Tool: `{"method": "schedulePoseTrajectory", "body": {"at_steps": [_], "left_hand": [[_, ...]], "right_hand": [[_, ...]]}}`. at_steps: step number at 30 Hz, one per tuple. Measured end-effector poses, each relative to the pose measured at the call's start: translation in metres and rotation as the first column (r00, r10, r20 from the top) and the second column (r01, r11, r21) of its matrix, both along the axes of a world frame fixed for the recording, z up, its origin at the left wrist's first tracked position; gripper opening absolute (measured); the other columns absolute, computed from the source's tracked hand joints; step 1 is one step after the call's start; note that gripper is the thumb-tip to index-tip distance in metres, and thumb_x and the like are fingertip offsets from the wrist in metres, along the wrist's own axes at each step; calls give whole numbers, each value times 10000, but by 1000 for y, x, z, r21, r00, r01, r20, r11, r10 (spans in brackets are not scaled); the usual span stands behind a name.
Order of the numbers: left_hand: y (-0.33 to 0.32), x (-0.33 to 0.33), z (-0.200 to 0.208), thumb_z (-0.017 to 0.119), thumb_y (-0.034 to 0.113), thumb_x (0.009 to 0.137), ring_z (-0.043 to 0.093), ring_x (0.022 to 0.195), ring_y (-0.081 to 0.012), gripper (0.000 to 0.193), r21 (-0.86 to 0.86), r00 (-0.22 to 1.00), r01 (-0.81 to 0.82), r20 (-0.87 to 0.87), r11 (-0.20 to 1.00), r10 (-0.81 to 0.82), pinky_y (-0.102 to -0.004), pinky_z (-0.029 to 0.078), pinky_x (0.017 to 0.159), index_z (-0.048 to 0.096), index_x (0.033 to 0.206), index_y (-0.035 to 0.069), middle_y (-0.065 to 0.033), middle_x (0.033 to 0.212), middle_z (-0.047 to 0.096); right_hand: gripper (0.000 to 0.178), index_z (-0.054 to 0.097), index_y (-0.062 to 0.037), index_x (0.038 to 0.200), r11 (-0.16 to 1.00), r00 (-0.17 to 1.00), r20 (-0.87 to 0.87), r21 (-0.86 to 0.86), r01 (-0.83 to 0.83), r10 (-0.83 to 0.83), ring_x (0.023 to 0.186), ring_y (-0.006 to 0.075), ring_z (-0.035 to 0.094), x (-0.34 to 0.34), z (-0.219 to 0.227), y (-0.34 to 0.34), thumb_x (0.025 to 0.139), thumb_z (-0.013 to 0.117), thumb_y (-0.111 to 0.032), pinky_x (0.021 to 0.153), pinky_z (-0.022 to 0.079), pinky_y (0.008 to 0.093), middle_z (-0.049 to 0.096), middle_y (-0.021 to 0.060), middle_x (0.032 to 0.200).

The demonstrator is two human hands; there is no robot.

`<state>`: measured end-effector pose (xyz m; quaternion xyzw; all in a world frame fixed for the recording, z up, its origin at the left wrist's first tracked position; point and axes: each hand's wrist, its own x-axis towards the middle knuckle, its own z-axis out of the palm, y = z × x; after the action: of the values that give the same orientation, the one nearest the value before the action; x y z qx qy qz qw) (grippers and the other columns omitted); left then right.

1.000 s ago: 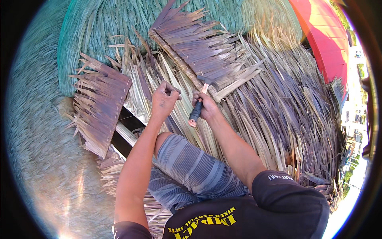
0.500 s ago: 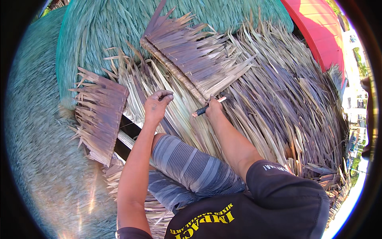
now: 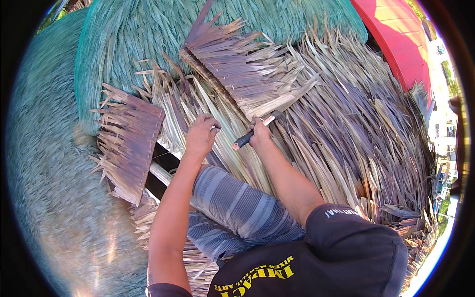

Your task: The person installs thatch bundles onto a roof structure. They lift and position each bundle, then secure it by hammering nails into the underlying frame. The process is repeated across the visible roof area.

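Note:
My right hand (image 3: 259,132) is closed round a hammer (image 3: 243,140) with a black grip, a pale shaft and a dark head partly lost against the leaves. Its fingers are beside the lower corner of a purple-brown palm-leaf thatch panel (image 3: 242,67), whose stitched spine runs down its left edge. To the left, my left hand (image 3: 202,132) hovers over the roof thatch with its fingers curled in a pinch. Something small and pale shows at the fingertips, too small to name. A second leaf panel (image 3: 129,141) lies left of that hand.
Dry layered thatch (image 3: 346,119) slopes away on the right. Green netting (image 3: 133,44) covers the thatch at the back and left. Beside my knee, a dark gap with a pale pole (image 3: 161,174) opens in the roof. A red roof sheet (image 3: 396,39) is at upper right.
My right hand has shifted slightly left with the hammer, and the hammer's head shows more. The left hand's fingers have curled in tighter. The upper panel's spine has tilted partly out of sight.

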<state>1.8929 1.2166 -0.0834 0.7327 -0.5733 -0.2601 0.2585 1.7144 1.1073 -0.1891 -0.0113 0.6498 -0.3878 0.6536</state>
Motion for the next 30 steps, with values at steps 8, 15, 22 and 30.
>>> {"method": "schedulePoseTrajectory", "body": {"at_steps": [8, 15, 22, 30], "left_hand": [[-44, 8, 34, 626, 109, 868, 424, 1399, -332, 154, -153, 817, 162, 574, 975, -46, -411, 436, 1082, 761, 942, 120, -66, 1602, 351], [-60, 60, 80, 651, 173, 951, 691, 971, -359, 178, -517, 863, -309, 200, 799, 463, -442, 555, 823, 734, 1080, 83, -141, 1035, 715], [106, 194, 48, 648, 107, 964, 652, 895, -195, 132, -566, 335, -825, -475, 10, 814, -345, 564, 744, 702, 1075, 62, -82, 1014, 675], [326, 212, -111, 521, 96, 1049, 609, 888, -214, 224, 77, -336, -884, -791, -461, 512, -356, 556, 704, 506, 1269, 58, -105, 1164, 587]], "right_hand": [[248, 543, -101, 884, 876, 969, 35, -435, -207, 246, 485, 84, 457, 38, 175, 43, 888, 781, -167, 443, 408, 248, 513, -22, 673], [276, 625, -46, 1052, 598, 823, 105, -738, -312, 559, 481, 77, 483, 98, 262, 39, 932, 760, -254, 430, 404, 235, 544, -7, 666], [253, 608, -43, 1097, 381, 608, -311, -553, -741, 731, 458, 81, 464, 115, 173, 55, 974, 698, -245, 417, 377, 244, 573, 17, 673], [301, 496, -22, 1014, 293, 443, -415, -378, -878, 794, 458, 142, 551, 262, 10, 109, 945, 722, -209, 400, 409, 302, 651, 96, 709]]}}
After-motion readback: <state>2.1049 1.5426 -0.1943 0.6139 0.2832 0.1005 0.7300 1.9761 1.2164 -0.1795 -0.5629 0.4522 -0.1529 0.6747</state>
